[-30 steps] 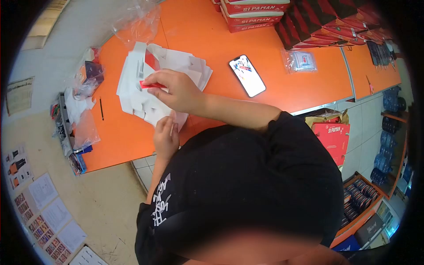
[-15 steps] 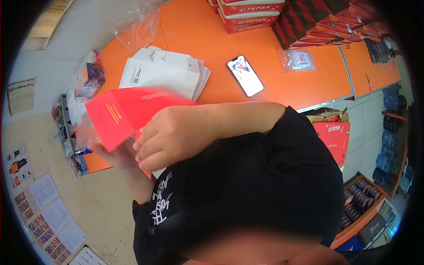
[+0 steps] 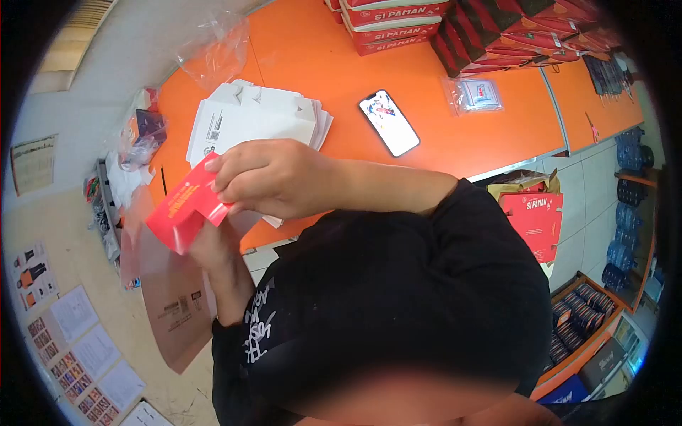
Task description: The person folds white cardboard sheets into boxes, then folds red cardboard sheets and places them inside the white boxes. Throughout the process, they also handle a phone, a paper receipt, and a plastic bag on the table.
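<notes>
Red card sheet (image 3: 176,213) is hanging in the air over the near left edge of the orange table (image 3: 305,53), apart from the stack of white sheets (image 3: 256,117) lying beyond it. The right hand (image 3: 273,177) is pinching the sheet's upper edge between thumb and fingers. The left hand (image 3: 215,245) is standing partly behind the sheet; its fingertips are not showing, so whether it is pinching or merely supporting cannot be told.

Change noted: 1.0 s ago the right hand was pinching a red edge above the stack; 0.5 s ago a broad red face was showing across both hands. Now a smaller red portion with yellow print is facing the camera, while a pale, shadowed panel (image 3: 177,312) with dark print is drooping below, seemingly the same sheet's reverse.

Bearing on the work: 1 sheet is now being handled by 2 hands off the table, apparently bending near the right hand's grip. The phone (image 3: 390,122) is lying to the stack's right, its screen glowing.
</notes>
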Tool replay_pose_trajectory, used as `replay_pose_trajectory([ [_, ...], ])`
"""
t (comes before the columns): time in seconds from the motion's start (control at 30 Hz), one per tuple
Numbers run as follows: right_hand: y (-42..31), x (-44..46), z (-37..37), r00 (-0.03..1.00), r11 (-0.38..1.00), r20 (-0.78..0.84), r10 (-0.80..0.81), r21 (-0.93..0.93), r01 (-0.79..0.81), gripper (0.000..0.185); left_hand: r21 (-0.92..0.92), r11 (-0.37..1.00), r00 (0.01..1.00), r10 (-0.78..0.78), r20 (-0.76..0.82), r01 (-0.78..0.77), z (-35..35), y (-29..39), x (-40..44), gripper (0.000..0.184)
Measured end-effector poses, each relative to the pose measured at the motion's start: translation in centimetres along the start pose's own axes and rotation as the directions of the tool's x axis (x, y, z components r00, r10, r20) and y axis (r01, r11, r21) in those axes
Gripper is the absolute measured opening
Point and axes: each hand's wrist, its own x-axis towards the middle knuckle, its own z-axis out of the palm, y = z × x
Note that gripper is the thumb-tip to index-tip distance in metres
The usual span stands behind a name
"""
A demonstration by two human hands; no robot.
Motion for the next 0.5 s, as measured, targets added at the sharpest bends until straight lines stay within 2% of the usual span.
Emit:
replay_pose_trajectory([
  [0.03,0.3,-0.2,-0.3,0.999,0.996,0.01,-0.036,0.087,0.035,0.014,0.048,0.999,1.0,-0.017,-0.021,0.018,-0.8,0.4,0.3,0.039],
  [0.07,0.1,-0.3,-0.1,1.0,0.996,0.007,-0.028,0.087,0.027,0.014,0.165,0.986,1.0,-0.011,-0.027,0.015,-0.9,1.2,0.8,0.041],
  [0.1,-0.2,-0.4,0.3,0.999,0.999,-0.039,-0.035,0.032,0.036,0.014,0.166,0.986,0.999,-0.02,-0.026,0.024,-0.7,1.0,0.6,0.041],
  [0.17,-0.4,-0.5,1.0,0.996,0.999,-0.084,-0.043,-0.032,0.04,0.014,0.151,0.983,0.989,0.089,0.117,-0.106,0.6,0.2,0.2,0.045],
  [0.2,-0.3,-0.8,1.7,0.989,0.994,-0.147,-0.035,-0.108,0.019,0.014,-0.001,0.996,0.994,0.085,0.073,-0.085,1.6,-0.3,-0.2,0.045],
  [0.27,0.0,-1.5,2.0,0.977,0.983,-0.212,-0.034,-0.184,-0.006,0.015,0.031,0.999,0.998,0.028,0.05,-0.03,1.0,-1.1,-0.4,0.045],
  [0.33,0.4,-1.9,1.9,0.988,0.993,-0.156,-0.005,-0.117,-0.014,0.018,0.065,0.998,0.999,-0.027,0.02,0.025,0.4,-0.9,-0.5,0.046],
  [0.37,0.6,-2.1,1.6,0.987,0.993,-0.159,0.003,-0.115,-0.021,0.018,0.018,0.997,0.995,-0.075,0.07,0.074,0.3,-0.3,-0.7,0.044],
  [0.43,0.9,-1.9,0.7,0.995,0.993,0.007,0.095,-0.068,-0.094,0.021,-0.043,0.99,0.98,-0.129,0.155,0.137,0.3,0.0,-0.6,0.042],
  [0.47,0.3,-1.5,0.8,0.996,0.993,0.009,0.094,-0.068,-0.093,0.021,-0.052,0.99,0.978,-0.124,0.169,0.135,0.6,-0.2,-0.8,0.042],
  [0.5,-0.9,-0.8,1.2,0.996,0.985,-0.017,0.083,-0.149,-0.085,0.022,-0.066,0.989,0.977,-0.116,0.181,0.13,0.8,-0.4,-0.9,0.041],
])
